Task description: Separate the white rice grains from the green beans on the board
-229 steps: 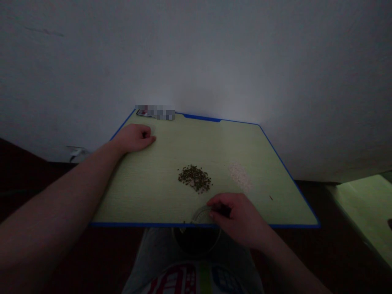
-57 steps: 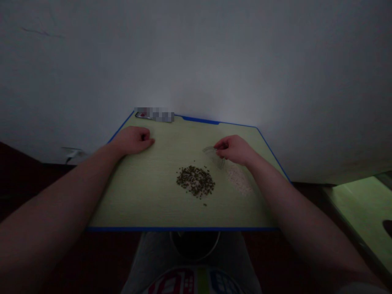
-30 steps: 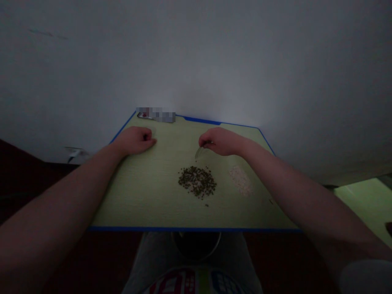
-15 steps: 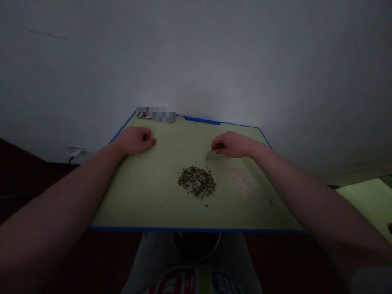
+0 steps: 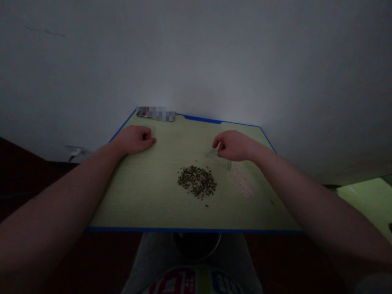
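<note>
Pretty dim shot, but readable enough: right hand (image 5: 235, 146) over the far half of a pale green cutting board (image 5: 128, 204) with a blue edge, fingers (image 5: 217, 143) curled down, apparently pinching a thin clear plastic strip (image 5: 218, 158), though hard to be sure in this light. Strip right there under the fingertips, not off to one side, curving along its long axis from just left of the fingers down and to the right, towards a small pale pile of rice-like grains (image 5: 241, 181). Right hand clearly the nearer one, left hand (image 5: 134, 139) well off to the left, loosely curled on the board, nothing visible in it. Just below the strip and a bit left, a heap of small dark green seeds (image 5: 197, 181), possibly mung beans, with a few strays around it. Near the far corner, a flat object (image 5: 155, 113) pixelated out, so no chance of any brand there. Colorful print on the shirt (image 5: 196, 281) at the bottom of the view, blocky shapes but cut off, no legible words. No readable labels or writing anywhere else either.
</note>
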A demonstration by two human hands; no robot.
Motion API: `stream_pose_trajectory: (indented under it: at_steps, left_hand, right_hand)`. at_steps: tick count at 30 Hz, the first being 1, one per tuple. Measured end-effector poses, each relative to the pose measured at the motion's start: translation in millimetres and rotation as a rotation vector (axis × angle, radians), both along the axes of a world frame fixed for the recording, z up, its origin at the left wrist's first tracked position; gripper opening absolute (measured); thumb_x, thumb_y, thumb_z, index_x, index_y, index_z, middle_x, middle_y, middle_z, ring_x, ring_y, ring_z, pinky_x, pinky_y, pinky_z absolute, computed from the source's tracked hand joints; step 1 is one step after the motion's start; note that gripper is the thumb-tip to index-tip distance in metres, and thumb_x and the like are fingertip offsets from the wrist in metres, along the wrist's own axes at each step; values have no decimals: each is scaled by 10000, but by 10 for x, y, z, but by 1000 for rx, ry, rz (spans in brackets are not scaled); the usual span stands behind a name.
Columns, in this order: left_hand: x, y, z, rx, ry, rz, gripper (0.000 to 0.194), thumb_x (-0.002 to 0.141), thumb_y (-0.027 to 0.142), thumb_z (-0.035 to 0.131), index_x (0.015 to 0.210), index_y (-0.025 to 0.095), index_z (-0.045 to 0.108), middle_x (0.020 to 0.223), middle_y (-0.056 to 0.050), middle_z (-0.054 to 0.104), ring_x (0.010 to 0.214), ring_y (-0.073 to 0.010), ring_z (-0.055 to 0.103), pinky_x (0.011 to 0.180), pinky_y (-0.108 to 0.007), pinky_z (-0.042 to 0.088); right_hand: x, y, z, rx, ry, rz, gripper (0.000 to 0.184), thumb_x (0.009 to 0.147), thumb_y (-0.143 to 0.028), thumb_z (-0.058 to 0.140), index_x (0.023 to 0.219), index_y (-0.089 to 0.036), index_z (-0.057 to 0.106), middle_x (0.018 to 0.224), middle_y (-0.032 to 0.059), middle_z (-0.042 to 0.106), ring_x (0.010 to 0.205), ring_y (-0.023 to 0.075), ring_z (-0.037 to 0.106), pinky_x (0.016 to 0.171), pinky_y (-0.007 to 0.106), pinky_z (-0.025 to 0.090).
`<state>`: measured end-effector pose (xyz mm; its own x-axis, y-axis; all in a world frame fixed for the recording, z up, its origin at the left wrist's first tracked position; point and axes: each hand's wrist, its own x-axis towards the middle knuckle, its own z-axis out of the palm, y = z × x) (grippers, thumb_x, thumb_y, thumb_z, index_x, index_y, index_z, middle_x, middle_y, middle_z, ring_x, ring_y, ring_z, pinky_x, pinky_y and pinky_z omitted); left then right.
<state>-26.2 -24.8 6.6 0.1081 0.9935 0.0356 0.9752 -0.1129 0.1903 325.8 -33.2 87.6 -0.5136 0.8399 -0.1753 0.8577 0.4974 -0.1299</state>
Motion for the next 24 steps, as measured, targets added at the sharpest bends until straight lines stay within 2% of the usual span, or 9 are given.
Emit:
stream_pose_trajectory:
  at_steps: [4, 9, 15, 24]
  left_hand:
    - [5, 4, -2, 1, 12, 4, 401, 785, 593, 456, 738, 218, 591, 655, -48, 557, 690, -209, 518, 668, -333, 345]
    - [12, -1, 8, 4, 3, 0, 395, 779, 582, 451, 732, 215, 590, 647, -44, 545, 666, -203, 501, 661, -334, 340]
    - [9, -5, 5, 0, 0, -1, 407, 781, 583, 454, 754, 210, 614, 662, -51, 555, 674, -208, 505, 671, -339, 345]
    - [3, -3, -5, 0, 9, 1, 405, 793, 587, 453, 755, 214, 604, 662, -47, 562, 689, -206, 515, 676, -334, 351]
  right_hand:
    - [48, -87, -71, -40, 20, -59, 422, 735, -55, 692, 1124, -179, 800, 865, 60, 817, 781, 230, 741, 714, 304, 525]
    - [137, -157, -152, -68, 46, -100, 400, 725, -51, 705, 1090, -179, 807, 848, 55, 813, 751, 222, 736, 684, 297, 518]
    - [226, -232, -112, -86, 84, -138, 341, 760, -64, 680, 1055, -174, 808, 755, 40, 785, 651, 193, 695, 630, 291, 488]
    - [346, -540, -201, -129, 172, -165, 316, 754, -63, 635, 988, -207, 793, 683, 2, 743, 587, 167, 654, 569, 271, 445]
